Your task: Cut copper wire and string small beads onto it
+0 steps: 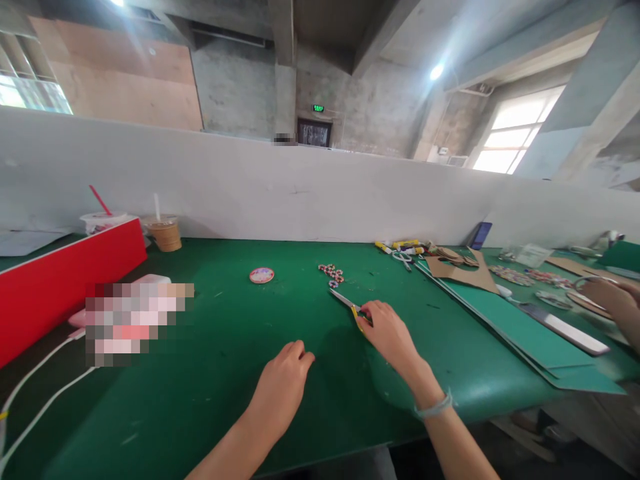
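My right hand (pixel 390 333) grips a pair of scissors (pixel 345 300) by the yellow handles, the blades pointing forward and left over the green tabletop (pixel 210 400). Just beyond the blade tips lies a small cluster of patterned pieces (pixel 331 272), too small to make out in detail. Lower and to the left, my left hand (pixel 283 380) is closed, thumb and fingers drawn together. Whatever it may hold is hidden. A round patterned disc with a pinkish rim (pixel 261 275) rests flat ahead of the left hand.
On the left stand a red panel (pixel 75 287), an iced drink cup (pixel 167 233) and a blurred pink item with white cables. To the right are glue sticks or markers (pixel 407 248), cut cardboard (pixel 465 270), green boards (pixel 510 333), a phone (pixel 565 328) and another person's hand (pixel 613 297).
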The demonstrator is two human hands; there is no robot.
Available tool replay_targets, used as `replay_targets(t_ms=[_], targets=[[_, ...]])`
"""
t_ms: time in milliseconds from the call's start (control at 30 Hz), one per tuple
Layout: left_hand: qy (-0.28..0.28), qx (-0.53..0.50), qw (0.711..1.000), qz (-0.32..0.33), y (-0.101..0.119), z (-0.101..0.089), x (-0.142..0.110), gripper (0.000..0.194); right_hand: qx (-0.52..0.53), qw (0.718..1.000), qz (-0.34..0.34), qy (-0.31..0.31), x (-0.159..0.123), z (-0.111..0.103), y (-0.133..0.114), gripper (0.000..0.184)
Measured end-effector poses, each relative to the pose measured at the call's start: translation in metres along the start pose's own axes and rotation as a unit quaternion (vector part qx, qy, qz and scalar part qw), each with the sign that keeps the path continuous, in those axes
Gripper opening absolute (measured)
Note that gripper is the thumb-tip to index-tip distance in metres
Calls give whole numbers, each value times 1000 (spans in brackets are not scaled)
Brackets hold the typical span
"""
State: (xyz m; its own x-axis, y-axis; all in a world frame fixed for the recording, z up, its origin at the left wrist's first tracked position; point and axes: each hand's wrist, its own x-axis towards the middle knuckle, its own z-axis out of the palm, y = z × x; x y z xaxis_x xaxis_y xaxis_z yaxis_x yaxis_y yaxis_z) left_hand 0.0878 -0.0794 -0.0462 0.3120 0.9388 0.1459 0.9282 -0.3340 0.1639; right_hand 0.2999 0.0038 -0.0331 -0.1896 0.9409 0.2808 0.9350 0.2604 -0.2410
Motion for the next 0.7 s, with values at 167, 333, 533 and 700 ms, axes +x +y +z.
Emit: replay_targets(t_ms=[167, 333, 533, 700], targets=[[-17, 27, 999, 3, 0, 2, 0, 36, -111, 982, 50, -145, 22, 4, 20, 18], [-16, 58, 998, 27, -1, 2, -2, 36, -73, 990, 57, -105, 22, 20, 25, 18], [-21, 61, 995, 82, -4, -5, 20, 20, 85, 987, 122, -53, 22, 27, 30, 20], [-28, 90, 986, 139, -14, -2, 44, 20, 64, 984, 154, -59, 21, 29, 32, 29]])
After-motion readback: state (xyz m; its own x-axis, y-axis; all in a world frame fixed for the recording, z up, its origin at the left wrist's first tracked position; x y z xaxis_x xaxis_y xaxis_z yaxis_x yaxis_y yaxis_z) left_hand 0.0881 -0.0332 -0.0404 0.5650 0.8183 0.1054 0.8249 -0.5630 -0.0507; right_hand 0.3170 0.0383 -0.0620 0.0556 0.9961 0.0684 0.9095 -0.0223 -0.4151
